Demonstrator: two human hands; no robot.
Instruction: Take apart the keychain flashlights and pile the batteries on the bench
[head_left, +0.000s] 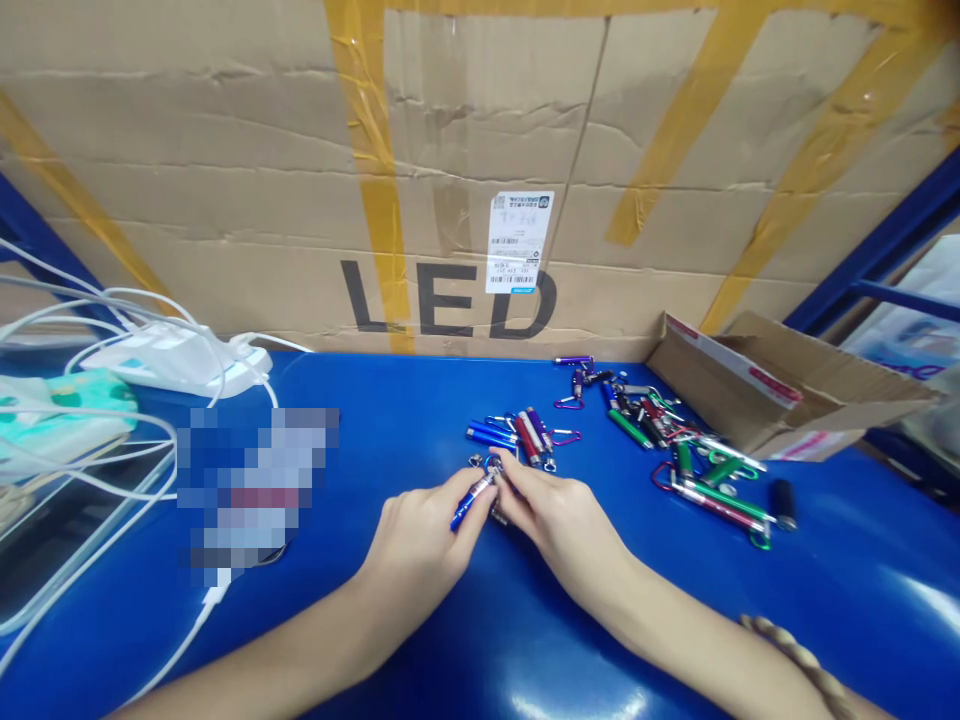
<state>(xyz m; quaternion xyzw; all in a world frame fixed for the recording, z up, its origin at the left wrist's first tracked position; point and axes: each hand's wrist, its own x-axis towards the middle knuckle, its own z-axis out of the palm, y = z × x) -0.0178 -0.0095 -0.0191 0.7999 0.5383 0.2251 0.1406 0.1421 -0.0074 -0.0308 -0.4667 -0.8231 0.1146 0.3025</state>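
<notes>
Between the thumb and fingers of my left hand [420, 540] is a small blue metal tube [470, 503], tilted up to the right. My right hand [559, 510] is closed in a pinch at the tube's upper end, where small silvery parts show; its fingertips largely cover them. Just beyond my hands lies a small group with blue tubes [491, 434], a red tube [527, 438] and a purple tube [538, 425], some with carabiner clips.
A larger pile of coloured tubes and clips [720, 495] lies to the right, beside an open cardboard box [780, 385]. At left are a blurred-out phone [262, 480], white cables and a power strip [176, 358]. A large carton [285, 200] stands behind the blue table [420, 400].
</notes>
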